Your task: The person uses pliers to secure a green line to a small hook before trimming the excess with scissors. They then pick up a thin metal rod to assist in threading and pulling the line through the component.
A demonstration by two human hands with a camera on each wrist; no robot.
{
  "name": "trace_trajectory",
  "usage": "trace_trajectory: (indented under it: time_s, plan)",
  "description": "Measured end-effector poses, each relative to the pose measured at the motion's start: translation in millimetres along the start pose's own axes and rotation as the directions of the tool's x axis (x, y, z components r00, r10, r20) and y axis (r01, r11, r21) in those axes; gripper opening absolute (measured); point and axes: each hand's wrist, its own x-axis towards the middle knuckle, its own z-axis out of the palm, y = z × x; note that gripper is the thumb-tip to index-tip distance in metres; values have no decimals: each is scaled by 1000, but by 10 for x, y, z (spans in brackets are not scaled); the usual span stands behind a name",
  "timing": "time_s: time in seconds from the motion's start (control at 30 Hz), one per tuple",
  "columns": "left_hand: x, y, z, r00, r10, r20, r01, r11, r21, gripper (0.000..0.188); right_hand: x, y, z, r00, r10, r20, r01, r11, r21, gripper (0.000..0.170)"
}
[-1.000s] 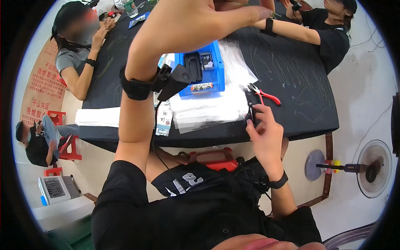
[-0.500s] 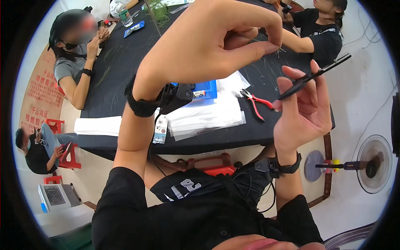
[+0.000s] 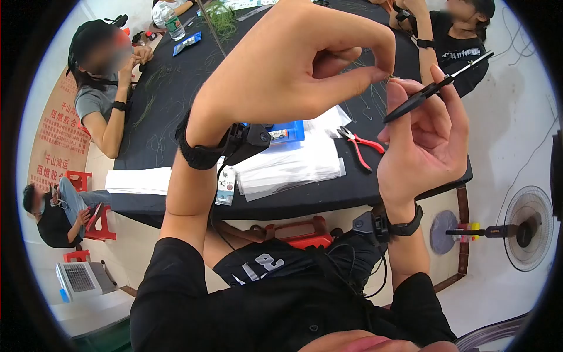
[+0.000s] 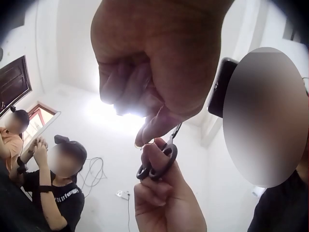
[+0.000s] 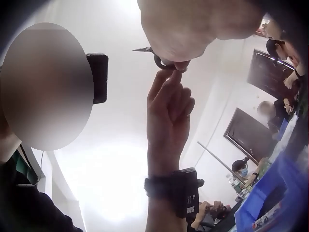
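Raised over the table, my left hand (image 3: 299, 67) pinches a tiny thin strand (image 4: 150, 142) between thumb and forefinger. What hangs on the strand is too small to make out. My right hand (image 3: 425, 132) holds small black-handled scissors (image 3: 417, 101) across its fingers, their metal blades pointing up and away to the right. Its thumb and forefinger tips meet the left fingertips at the strand. In the left wrist view the scissors' finger loops hang round the right fingers. The right wrist view shows both hands' fingertips together, with a scissor tip sticking out.
Red-handled pliers (image 3: 363, 149) lie on the black-covered table (image 3: 328, 196), beside clear plastic bags (image 3: 281, 170) and a blue tray (image 3: 290, 136) partly behind my left wrist. White paper (image 3: 138, 180) lies at left. Thin strands are spread at the far right, and people sit around the table.
My right hand has lifted the scissors from the table by the pliers, then moved up and inward until its fingertips meet the left ones. My left hand has stayed raised, shifting slightly.
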Motion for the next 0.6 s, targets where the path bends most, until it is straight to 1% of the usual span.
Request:
trace_trajectory:
  time_s: [0.07, 0.13, 0.27, 0.33, 0.37, 0.47, 0.57, 0.6]
  plan:
    - [1, -8, 10, 1000, 0, 1, 0, 1000, 0, 7, 1, -8, -7, 1000, 5, 0, -5, 1000, -1, 48]
    - [1, -18, 12, 1000, 17, -3, -17, 1000, -6, 7, -10, -38, -11, 998, 56, -30, -55, 998, 11, 48]
    - [3, -18, 16, 999, 30, -14, -30, 1000, 2, 7, -28, -38, -29, 999, 47, -15, -47, 999, -16, 49]
    - [-2, -8, 23, 1000, 17, -18, -17, 1000, -6, 7, -47, -1, -14, 999, 23, -22, -22, 998, 53, 49]
    - [0, -3, 25, 1000, 16, -18, -17, 1000, -6, 7, -48, -8, -15, 999, 23, -22, -22, 998, 53, 49]
    - [7, 9, 21, 1000, 23, -14, -23, 1000, 9, 7, -38, -35, -9, 1000, 18, -4, -18, 1000, 16, 49]
    - [4, 11, 15, 999, 32, 6, -32, 999, 27, 7, -29, -56, 2, 999, 26, -29, -27, 999, -31, 49]
    - [5, 8, 17, 999, 28, 16, -28, 1000, -2, 6, -28, -66, -6, 997, 63, -36, -65, 997, -43, 48]
